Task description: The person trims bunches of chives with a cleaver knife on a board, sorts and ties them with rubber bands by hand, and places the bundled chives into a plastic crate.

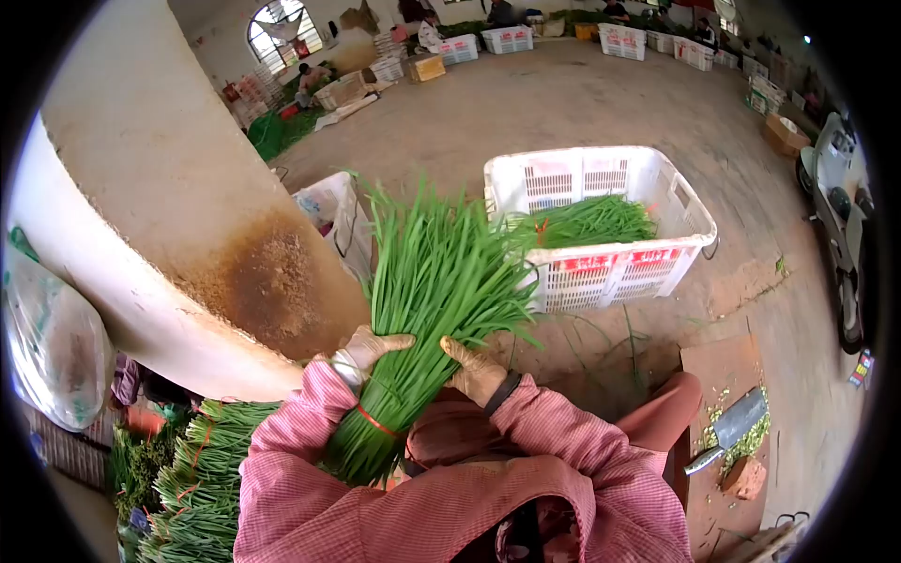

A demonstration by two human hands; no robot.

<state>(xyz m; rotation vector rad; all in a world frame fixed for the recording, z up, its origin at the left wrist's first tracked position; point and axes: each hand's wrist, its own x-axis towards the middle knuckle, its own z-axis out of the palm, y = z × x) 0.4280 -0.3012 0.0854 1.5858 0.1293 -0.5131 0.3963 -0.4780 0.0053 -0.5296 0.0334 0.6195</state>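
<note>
A large bundle of garlic chives (436, 272) is held up in front of me, its leafy ends pointing away and its stem ends near my lap. A red tie (378, 422) goes round the stems. My left hand (368, 353) grips the bundle from the left, thumb across the leaves. On the right side, my right hand (474, 371) is closed against it, thumb on top. Both hands wear pale gloves. Ahead to the right stands a white plastic crate (610, 272) with more tied garlic chives (591, 222) lying inside.
A cleaver (740, 418) lies on a wooden board (718, 361) at my right, among green trimmings. Tied bundles (211, 460) are stacked at my left, below a thick pillar (169, 169). A scooter (837, 216) stands far right. People and crates (507, 38) line the back wall.
</note>
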